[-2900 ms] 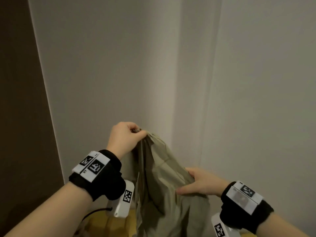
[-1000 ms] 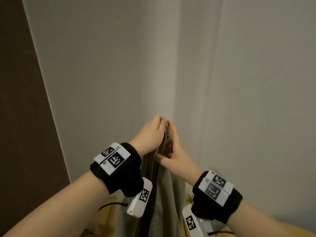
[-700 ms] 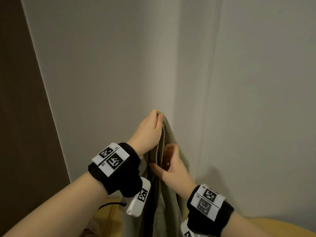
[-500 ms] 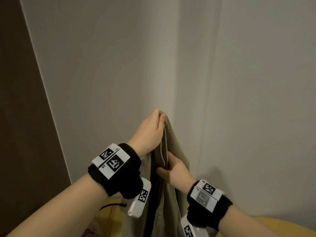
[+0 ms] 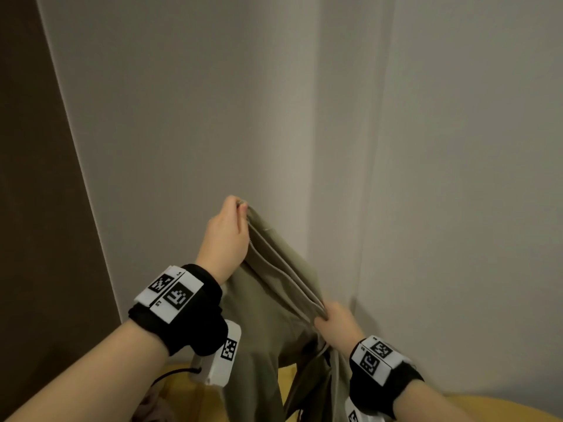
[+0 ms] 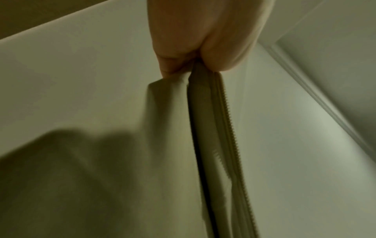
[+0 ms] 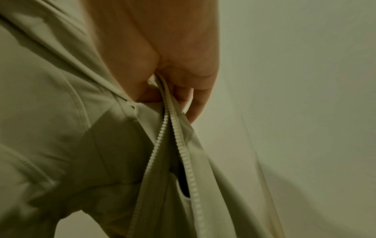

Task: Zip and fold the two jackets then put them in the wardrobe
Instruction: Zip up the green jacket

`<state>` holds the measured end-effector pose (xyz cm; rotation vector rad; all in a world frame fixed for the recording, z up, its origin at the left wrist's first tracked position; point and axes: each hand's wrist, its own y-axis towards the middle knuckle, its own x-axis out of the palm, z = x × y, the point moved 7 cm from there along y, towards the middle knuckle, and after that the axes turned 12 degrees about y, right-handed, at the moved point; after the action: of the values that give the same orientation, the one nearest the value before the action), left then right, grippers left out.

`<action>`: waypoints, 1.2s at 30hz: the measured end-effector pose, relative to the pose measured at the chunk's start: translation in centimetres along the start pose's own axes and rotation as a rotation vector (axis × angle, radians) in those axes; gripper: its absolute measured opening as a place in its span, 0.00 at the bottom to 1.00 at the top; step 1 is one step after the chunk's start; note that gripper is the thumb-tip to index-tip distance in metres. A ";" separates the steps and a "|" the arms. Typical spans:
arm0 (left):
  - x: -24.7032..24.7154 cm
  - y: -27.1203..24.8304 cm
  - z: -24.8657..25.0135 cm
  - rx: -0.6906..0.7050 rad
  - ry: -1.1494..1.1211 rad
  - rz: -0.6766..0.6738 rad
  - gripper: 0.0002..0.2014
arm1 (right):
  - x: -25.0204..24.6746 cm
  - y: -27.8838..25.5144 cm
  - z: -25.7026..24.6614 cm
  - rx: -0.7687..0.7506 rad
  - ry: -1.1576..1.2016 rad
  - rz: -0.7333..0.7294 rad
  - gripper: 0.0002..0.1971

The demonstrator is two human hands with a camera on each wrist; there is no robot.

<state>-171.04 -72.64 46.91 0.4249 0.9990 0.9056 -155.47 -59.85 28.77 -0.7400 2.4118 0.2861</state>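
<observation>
Jacket (image 5: 274, 324), pale olive green, hangs in the air in front of a corner of plain light walls (image 5: 182, 117), stretched between two hands. The left hand (image 5: 224, 239), raised higher, pinches the top of the front edges between thumb and curled fingers. The right hand (image 5: 336, 322), lower and to the right, has its grip closed on the same edges farther down. Between the hands the two rows of zipper teeth (image 7: 183, 154) lie side by side; below the right hand they part, so the zipper looks unfastened there. No slider shows. The rest of the garment droops toward a yellow surface (image 5: 487, 409) at the bottom of the head view. Judging from this, zipping is not finished on this jacket, and folding and storing remain. The second jacket and the wardrobe are not clearly in view.
</observation>
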 end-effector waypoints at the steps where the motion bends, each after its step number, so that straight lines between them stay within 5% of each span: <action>1: -0.1 0.1 -0.6 -0.039 0.010 0.006 0.10 | 0.0 0.1 0.1 -0.009 -0.047 -0.003 0.10; 9: -2.4 1.2 -2.9 -0.145 0.021 0.121 0.10 | -1.8 0.1 1.6 0.014 -0.260 0.014 0.10; 17: -4.4 2.4 -4.3 -0.170 0.089 0.193 0.11 | -5.2 0.3 2.3 0.044 -0.232 0.057 0.22; 29: -4.9 2.1 -9.1 -0.383 0.101 0.108 0.18 | -7.5 -2.8 9.3 0.207 -0.211 -0.007 0.08; 36: -2.2 0.9 -11.2 -0.444 0.092 0.030 0.16 | -6.7 -3.8 7.9 0.265 0.014 -0.026 0.24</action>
<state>-181.53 -74.85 43.05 0.0230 0.8448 1.1476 -145.02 -57.14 26.35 -0.6529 2.3899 -0.0497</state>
